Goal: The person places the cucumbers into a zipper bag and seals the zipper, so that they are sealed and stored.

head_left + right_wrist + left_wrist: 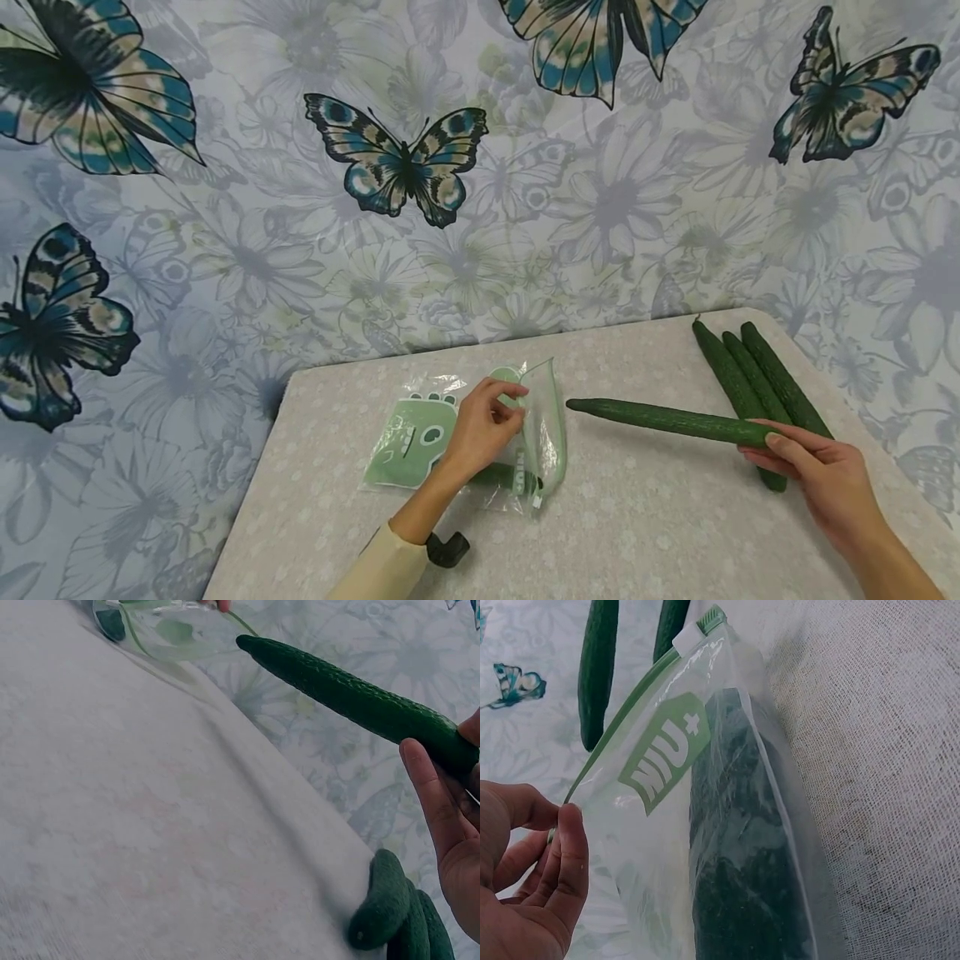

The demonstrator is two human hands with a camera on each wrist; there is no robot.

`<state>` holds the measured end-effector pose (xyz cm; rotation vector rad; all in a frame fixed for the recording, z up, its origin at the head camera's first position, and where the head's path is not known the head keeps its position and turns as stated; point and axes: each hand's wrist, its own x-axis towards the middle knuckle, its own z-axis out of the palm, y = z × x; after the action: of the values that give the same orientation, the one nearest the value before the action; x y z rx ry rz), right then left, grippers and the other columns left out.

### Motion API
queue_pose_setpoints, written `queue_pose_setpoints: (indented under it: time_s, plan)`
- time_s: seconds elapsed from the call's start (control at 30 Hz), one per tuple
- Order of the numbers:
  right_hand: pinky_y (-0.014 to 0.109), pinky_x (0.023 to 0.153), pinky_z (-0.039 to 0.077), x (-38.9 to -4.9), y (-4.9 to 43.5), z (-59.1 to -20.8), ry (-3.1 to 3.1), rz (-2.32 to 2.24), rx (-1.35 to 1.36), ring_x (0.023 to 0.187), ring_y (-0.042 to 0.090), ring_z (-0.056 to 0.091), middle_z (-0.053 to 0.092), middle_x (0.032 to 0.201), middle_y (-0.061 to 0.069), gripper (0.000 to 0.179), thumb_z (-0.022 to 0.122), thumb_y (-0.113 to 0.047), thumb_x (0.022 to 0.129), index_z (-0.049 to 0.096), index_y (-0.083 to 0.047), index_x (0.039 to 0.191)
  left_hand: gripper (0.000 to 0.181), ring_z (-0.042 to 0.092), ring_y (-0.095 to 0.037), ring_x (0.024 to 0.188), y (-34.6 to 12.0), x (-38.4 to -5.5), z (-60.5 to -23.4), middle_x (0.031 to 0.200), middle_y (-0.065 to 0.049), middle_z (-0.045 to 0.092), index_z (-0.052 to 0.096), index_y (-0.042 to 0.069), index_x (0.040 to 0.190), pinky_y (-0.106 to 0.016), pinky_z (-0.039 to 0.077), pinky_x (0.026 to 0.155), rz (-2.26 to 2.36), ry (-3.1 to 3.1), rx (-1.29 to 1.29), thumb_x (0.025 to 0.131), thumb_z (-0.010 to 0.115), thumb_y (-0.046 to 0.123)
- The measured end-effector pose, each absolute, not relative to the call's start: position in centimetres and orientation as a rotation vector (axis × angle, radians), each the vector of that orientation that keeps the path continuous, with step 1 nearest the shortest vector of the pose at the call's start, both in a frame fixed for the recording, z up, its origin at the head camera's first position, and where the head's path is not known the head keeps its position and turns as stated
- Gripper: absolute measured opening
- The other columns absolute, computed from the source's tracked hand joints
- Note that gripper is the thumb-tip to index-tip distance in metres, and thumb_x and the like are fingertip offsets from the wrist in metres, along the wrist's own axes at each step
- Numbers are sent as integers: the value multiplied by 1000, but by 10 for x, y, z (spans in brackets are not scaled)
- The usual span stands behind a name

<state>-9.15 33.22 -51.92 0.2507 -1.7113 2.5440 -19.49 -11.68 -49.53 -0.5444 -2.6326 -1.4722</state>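
Observation:
My left hand (478, 429) pinches the green-edged mouth of a clear zip bag (408, 458) with a green cartoon print. The bag's mouth gapes toward the right. Inside it lies a cucumber (742, 855), seen through the plastic along the bag's near side. A white slider (688, 637) sits at one end of the zip. My right hand (836, 483) grips another cucumber (667, 419) by its thick end, above the table. The thin tip of that cucumber points left at the bag's mouth, a short gap away from it.
Three more cucumbers (723, 367) lie side by side at the table's right, partly behind the held one. The pale patterned tablecloth (637, 533) covers the table, whose back edge meets a butterfly-print backdrop (600, 208). A black band piece (447, 550) shows at my left wrist.

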Motion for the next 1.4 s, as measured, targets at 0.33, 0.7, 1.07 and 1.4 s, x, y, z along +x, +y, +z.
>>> queue_pose_setpoints:
  time_s: [0.33,0.7,1.07,1.4]
  plan:
    - [27,89,65,-98,294,-527,-2072,2447,155,96,13,83,84,114,-7,34,57,2,109,79,-12,131,22,71,-5,79,-116,-195,-494,118,-19,69,78,15,120,-21,60,75,-1486,-2622,-577,99,74,11]
    - [26,88,65,-110,251,-534,-2205,2419,116,98,12,83,81,116,-13,40,63,-6,108,61,16,141,22,71,-5,80,-115,-194,-492,119,-19,69,78,13,122,-21,60,76,-1499,-2613,-592,100,72,11]
    - [29,92,65,-134,200,-540,-2233,2487,139,102,14,82,80,120,-9,50,69,-13,106,58,19,143,23,71,-4,80,-115,-194,-492,120,-18,69,78,22,121,-21,61,76,-1500,-2623,-582,101,73,13]
    - [29,94,64,-146,163,-540,-2220,2573,170,104,15,82,74,134,18,50,71,-15,105,60,16,142,24,71,-5,80,-116,-194,-491,120,-17,69,78,22,121,-22,61,76,-1501,-2614,-588,101,73,12]
